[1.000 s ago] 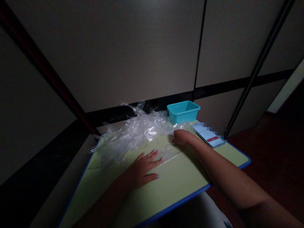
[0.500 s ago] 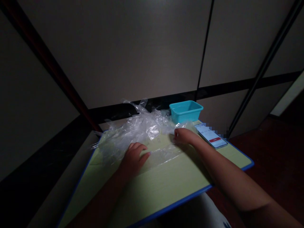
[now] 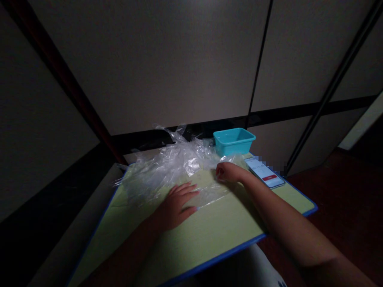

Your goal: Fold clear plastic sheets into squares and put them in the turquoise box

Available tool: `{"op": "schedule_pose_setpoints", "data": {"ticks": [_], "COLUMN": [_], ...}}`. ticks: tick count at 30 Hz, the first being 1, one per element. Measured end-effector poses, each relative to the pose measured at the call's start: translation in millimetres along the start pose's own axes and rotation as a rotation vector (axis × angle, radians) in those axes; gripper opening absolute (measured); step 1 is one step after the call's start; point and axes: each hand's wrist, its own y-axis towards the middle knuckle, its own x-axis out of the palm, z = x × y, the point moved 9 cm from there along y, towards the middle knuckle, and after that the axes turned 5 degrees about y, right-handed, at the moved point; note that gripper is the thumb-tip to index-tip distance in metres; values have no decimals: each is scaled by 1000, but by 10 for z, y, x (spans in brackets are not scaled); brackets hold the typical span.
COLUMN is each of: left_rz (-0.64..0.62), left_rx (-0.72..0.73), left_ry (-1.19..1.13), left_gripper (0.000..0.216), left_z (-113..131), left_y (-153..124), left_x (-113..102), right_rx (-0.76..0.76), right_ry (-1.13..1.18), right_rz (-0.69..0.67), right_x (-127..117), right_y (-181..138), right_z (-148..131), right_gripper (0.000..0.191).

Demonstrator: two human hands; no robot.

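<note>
A crumpled sheet of clear plastic film (image 3: 167,169) lies over the far left part of a pale green table (image 3: 221,227) with a blue edge. My left hand (image 3: 176,203) rests flat on the near edge of the film, fingers stretched out and apart. My right hand (image 3: 229,172) sits further back with its fingers curled, pinching the film's right edge against the table. Both forearms reach in from the bottom of the view.
A turquoise plastic tub (image 3: 234,140) stands at the table's far edge. A phone (image 3: 265,172) with a lit screen lies just right of my right hand. Grey wall panels rise behind; dark floor lies to the right.
My left hand curled its fingers on the film half a second ago and has spread flat again, a little further left than a second ago. My right hand has stayed in place.
</note>
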Motion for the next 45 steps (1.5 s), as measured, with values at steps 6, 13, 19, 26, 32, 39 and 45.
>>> {"op": "schedule_pose_setpoints", "data": {"ticks": [6, 13, 19, 26, 32, 39, 45], "left_rz": [-178, -206, -107, -209, -228, -190, -213], "left_rx": [69, 87, 67, 71, 22, 82, 84], "left_ry": [-55, -12, 31, -10, 77, 87, 41], "left_gripper": [52, 57, 56, 58, 56, 58, 56], "left_z": [88, 74, 45, 92, 82, 112, 108], "left_y": [-22, -49, -8, -10, -37, -22, -13], "left_x": [181, 188, 104, 222, 217, 222, 271], "right_rx": [-128, -206, -232, -125, -189, -282, -304], "right_ry": [76, 169, 219, -46, -45, 43, 123], "right_rz": [-81, -90, -106, -11, 5, 45, 37], "right_x": [65, 44, 63, 4, 7, 13, -25], "right_y": [-14, -30, -52, -32, -30, -46, -61], "right_z": [-94, -114, -193, -101, -152, -220, -241], "right_gripper": [26, 26, 20, 16, 16, 16, 14]}}
